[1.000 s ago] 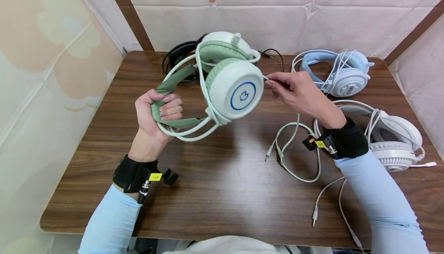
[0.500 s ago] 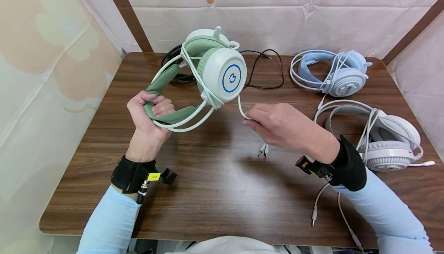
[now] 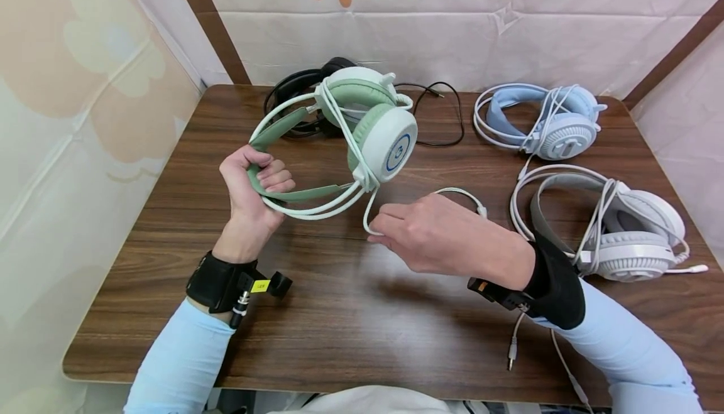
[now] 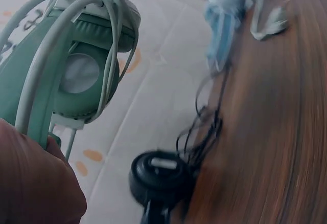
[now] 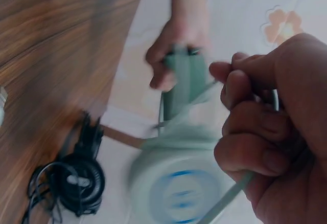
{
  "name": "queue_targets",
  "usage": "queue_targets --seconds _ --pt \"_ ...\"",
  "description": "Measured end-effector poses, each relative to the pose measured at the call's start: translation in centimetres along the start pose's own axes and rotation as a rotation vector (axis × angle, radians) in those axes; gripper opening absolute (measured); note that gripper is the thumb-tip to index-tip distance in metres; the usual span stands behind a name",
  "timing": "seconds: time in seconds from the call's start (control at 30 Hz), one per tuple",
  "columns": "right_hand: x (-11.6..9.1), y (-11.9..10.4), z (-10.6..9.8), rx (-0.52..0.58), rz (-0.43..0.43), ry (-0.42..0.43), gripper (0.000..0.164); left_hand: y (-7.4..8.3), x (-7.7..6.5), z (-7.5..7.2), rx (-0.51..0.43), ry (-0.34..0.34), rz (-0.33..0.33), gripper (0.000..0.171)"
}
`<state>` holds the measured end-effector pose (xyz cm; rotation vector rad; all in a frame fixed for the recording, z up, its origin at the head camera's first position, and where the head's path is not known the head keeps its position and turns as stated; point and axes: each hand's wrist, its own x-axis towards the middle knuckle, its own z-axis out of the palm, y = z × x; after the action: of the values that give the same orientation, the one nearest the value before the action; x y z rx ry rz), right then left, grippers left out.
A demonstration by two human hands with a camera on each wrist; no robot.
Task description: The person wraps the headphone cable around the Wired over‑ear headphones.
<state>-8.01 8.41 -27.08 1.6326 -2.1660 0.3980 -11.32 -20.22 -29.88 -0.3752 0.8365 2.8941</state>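
My left hand (image 3: 254, 181) grips the headband of a white and green headset (image 3: 390, 144), which it holds up above the table. Cable runs in loops around the near ear cup and the band. Below the ear cups, my right hand (image 3: 435, 232) pinches the headset's pale cable (image 3: 369, 216), which runs up to the near cup. A loose length of this cable shows behind the right hand. In the right wrist view the cable (image 5: 225, 201) passes through the curled fingers, and the headset (image 5: 179, 188) is blurred.
Behind the held headset lies a black headset (image 3: 294, 87) with its black cable (image 3: 460, 125). At the back right is a light blue headset (image 3: 565, 125). A white headset (image 3: 639, 250) lies nearer, its plugs (image 3: 512, 351) towards the front edge of the wooden table (image 3: 170, 263).
My right hand has moved down and left with the cable, from beside the ear cup to below it. The held headset swung left and up, then came back lower and turned.
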Motion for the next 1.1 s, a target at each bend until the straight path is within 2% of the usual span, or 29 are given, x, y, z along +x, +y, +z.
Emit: queue_targets --seconds 0.13,0.2,0.47,0.6,0.8,0.97,1.1 --pt "0.5 0.1 -1.2 0.012 -0.037 0.018 0.016 -0.1 -0.1 0.0 0.245 -0.001 0.111 0.033" --pt "0.6 0.4 -1.8 0.003 -0.038 0.034 0.016 -0.2 -0.3 0.0 0.328 -0.024 0.117 0.032" --pt "0.9 2.3 -3.6 -0.052 -0.049 0.091 0.014 -0.1 -0.9 -0.2 0.493 -0.186 -0.008 0.028" --pt "0.9 3.5 -3.9 0.006 -0.053 0.129 0.013 0.2 -1.1 -0.2 0.541 -0.285 -0.059 0.026" --pt "0.8 5.7 -4.6 0.178 0.013 0.134 0.012 0.5 -1.5 -0.6 0.513 -0.485 -0.149 0.023" --pt "0.7 7.6 -4.5 0.380 0.071 0.179 0.011 0.4 -1.6 -1.0 0.378 -0.674 -0.260 0.024" --pt "0.8 8.8 -4.1 0.429 0.099 0.228 0.006 0.2 -1.5 -1.1 0.269 -0.756 -0.330 0.024"
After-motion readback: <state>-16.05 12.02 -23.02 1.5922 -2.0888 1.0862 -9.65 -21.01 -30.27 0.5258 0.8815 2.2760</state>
